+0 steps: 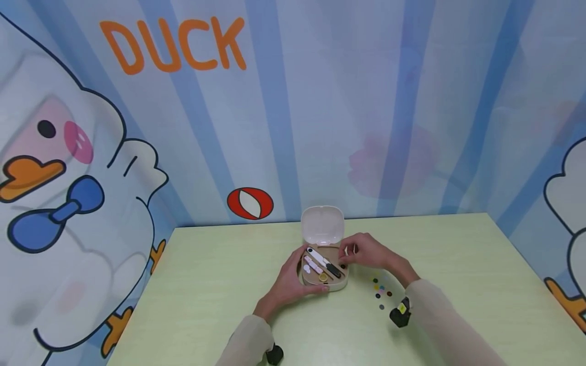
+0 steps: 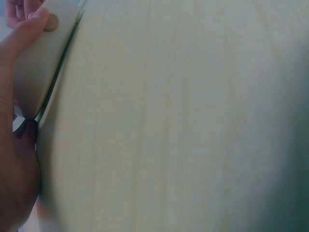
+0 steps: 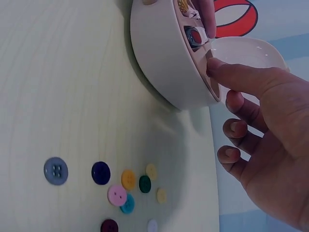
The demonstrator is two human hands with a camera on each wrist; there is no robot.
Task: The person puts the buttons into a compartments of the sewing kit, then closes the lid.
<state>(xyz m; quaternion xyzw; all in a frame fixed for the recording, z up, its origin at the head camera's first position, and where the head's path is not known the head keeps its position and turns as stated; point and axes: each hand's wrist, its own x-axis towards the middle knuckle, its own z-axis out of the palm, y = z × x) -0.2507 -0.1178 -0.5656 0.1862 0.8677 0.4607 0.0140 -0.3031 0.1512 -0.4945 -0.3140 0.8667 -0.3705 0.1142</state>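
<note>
Open box [image 3: 159, 53], buttons [image 3: 117, 195] scattered beyond its right edge.
Near the table's [image 1: 206, 284] back edge, box is gripped by left hand [image 1: 293, 280]; right hand [image 1: 366, 250], fingers bent, is placed at its right edge; whether anything is pinched cannot be told.

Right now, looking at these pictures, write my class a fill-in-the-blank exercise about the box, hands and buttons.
The lid of the box is ____, not shut.
The thumb of the ____ hand lies against the box's front.
In the head view, loose buttons on the table lie to the box's ____.
The backdrop bears the orange word ____.

Missing words: open; left; right; DUCK.
</note>
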